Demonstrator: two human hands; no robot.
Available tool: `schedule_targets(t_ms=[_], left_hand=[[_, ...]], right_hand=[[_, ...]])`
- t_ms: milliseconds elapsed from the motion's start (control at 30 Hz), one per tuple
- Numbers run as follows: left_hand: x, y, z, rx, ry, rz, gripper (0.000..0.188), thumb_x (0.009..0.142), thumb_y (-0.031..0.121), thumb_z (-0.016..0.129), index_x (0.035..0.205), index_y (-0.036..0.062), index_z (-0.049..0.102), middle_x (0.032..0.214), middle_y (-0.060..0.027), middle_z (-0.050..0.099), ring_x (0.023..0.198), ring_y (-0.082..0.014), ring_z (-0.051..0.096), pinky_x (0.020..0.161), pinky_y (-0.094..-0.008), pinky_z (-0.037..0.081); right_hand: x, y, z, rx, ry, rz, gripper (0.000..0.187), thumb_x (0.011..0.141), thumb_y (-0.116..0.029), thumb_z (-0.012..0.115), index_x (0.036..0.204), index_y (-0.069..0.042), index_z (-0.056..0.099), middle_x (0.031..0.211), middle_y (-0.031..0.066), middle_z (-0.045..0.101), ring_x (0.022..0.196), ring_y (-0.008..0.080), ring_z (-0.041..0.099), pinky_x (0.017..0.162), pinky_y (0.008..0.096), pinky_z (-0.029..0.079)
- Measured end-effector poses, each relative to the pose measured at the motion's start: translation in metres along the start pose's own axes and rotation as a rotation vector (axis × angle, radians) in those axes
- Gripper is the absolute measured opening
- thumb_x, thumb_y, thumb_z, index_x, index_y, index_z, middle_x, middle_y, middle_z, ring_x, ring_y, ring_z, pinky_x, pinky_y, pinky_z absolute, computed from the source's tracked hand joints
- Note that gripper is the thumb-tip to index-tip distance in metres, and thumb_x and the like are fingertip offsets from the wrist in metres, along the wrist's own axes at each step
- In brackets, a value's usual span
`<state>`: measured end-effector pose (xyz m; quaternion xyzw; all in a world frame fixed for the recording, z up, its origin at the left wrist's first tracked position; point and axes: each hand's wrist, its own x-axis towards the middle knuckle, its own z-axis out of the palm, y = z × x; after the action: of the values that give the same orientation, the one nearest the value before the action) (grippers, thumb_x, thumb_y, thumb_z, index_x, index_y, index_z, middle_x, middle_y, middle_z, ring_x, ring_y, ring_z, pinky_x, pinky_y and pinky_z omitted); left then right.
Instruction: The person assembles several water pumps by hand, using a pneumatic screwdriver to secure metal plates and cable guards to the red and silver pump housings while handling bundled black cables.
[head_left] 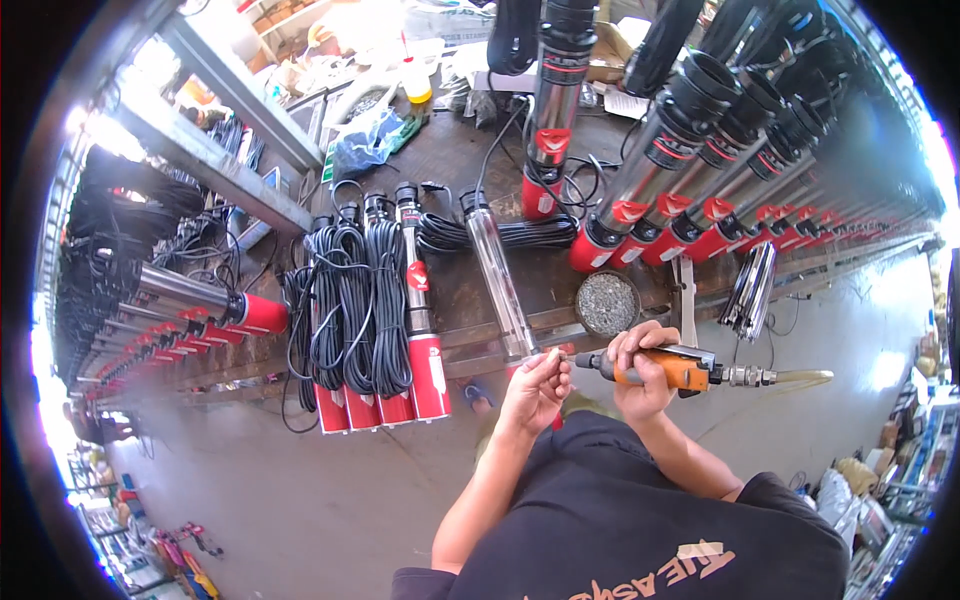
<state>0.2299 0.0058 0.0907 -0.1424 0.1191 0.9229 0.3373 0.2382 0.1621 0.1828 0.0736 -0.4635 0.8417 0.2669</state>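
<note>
My right hand (pixel 640 368) is wrapped round an orange and black pneumatic screwdriver (pixel 688 372), held level with its bit end to the left. A pale air hose (pixel 805 377) runs from its metal coupling on the right. The fingertips of my left hand (pixel 535 395) are pinched together at the screwdriver's tip; whatever lies between them is too small to make out. Just beyond that hand, a slim steel-bodied pump (pixel 492 270) lies pointing toward me, with its near end by my fingers. A round bowl (pixel 579 302) of small metal pieces stands beyond my right hand.
Left of the slim pump lie several red-ended pumps (pixel 430 375) with coiled black cables (pixel 345 310), overhanging the bench edge. More pumps (pixel 660 170) stand in a row on the right. Another pump (pixel 553 120) rises behind. A steel frame (pixel 215 160) crosses the left.
</note>
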Motion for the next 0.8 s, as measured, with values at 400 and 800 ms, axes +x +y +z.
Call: schedule_targets(t_ms=[400,800], left_hand=[[0.006,0.025,-0.019,-0.107,0.177,-0.021,0.024,0.1,0.026,0.067,0.09,0.0037,0.066,0.07,-0.0036,0.065,0.051,-0.0109,0.055,0.046,-0.0232,0.038],[0.047,0.04,-0.056,-0.369,0.417,-0.075,0.017,0.105,0.018,0.051,0.096,0.0053,0.057,0.059,0.0058,0.033,0.042,-0.0073,0.026,0.04,-0.0242,0.022]], right_hand=[[0.002,0.046,0.024,-0.138,-0.162,0.043,0.02,0.084,-0.003,0.055,0.104,-0.004,0.05,0.094,0.0142,0.053,0.069,0.0181,0.055,0.07,0.0374,0.051],[0.0,0.113,-0.002,-0.528,-0.429,0.098,0.014,0.09,0.007,0.055,0.102,0.0,0.052,0.102,0.0147,0.057,0.08,0.0165,0.062,0.072,0.0307,0.055]])
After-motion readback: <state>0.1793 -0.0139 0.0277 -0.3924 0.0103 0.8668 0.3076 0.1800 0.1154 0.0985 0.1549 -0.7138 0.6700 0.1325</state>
